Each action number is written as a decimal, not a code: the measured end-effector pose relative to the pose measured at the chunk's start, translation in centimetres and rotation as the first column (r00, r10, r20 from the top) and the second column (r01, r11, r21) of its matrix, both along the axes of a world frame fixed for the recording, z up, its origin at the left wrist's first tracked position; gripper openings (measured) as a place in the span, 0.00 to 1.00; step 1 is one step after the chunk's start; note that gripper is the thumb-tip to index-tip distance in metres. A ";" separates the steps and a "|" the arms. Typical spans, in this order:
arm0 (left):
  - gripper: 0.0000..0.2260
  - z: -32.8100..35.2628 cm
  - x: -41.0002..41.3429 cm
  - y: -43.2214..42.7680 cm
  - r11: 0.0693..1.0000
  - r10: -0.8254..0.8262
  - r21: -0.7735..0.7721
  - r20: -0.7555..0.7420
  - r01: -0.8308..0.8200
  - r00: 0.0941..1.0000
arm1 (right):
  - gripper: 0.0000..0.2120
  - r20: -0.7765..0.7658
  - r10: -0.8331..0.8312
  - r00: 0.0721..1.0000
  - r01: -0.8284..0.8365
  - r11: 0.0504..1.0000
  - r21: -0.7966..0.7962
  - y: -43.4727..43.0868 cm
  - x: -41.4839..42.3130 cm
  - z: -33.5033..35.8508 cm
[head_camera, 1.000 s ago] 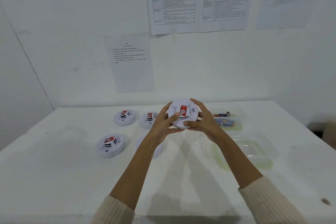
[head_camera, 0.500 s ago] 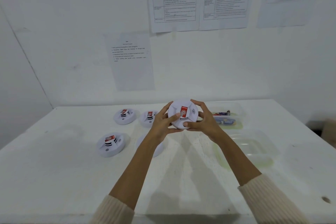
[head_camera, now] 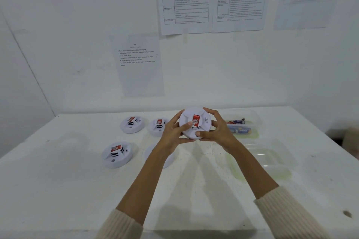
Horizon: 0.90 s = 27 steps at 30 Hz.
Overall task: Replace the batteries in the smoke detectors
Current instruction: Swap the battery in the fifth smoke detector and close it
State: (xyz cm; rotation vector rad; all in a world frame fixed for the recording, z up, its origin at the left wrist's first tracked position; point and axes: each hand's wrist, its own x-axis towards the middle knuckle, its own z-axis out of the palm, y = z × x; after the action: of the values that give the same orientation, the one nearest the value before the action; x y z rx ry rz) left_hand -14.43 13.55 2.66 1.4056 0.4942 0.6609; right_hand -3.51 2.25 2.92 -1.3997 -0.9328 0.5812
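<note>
A round white smoke detector with a red label is held up above the table, its face tilted toward me. My left hand grips its left rim and my right hand grips its right rim, thumbs on the front. Three more detectors lie on the table: two at the back and one nearer on the left. A fourth white round piece is mostly hidden behind my left forearm. Batteries lie in a clear tray at the back right.
A second clear plastic tray sits on the white table under my right forearm, with nothing visible in it. Printed sheets hang on the wall behind. A dark spot marks the table near its right front edge.
The held detector has turned slightly between my hands and stayed at about the same spot. The things on the table have not moved.
</note>
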 end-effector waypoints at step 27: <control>0.18 -0.4 0.3 0.3 0.986 -0.018 -0.168 0.027 0.022 0.999 | 0.16 -0.163 -0.154 0.975 0.152 0.988 -0.020 0.2 1.3 -0.2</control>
State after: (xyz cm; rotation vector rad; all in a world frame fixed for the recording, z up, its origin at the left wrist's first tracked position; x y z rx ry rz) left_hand -14.13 13.90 2.27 1.2406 0.5037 0.6061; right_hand -2.23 2.45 2.68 -1.3943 -0.6854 0.5742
